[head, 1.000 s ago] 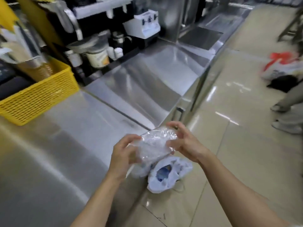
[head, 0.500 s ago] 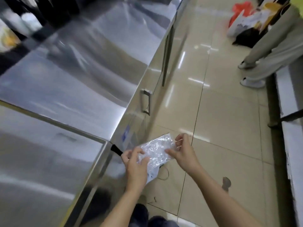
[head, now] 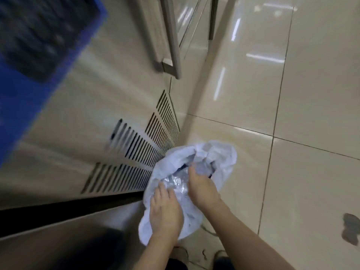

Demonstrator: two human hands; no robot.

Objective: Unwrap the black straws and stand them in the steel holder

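Fingers of the left hand lie fairly straight, pressing on a crumpled clear wrapper. The right hand dips its fingers behind the wrapper, hidden, so their grip cannot be told. The wrapper sits in the mouth of a white bag on the tiled floor, just beside a vented steel cabinet.

left: vented cabinet near left grip | right: tiled floor open
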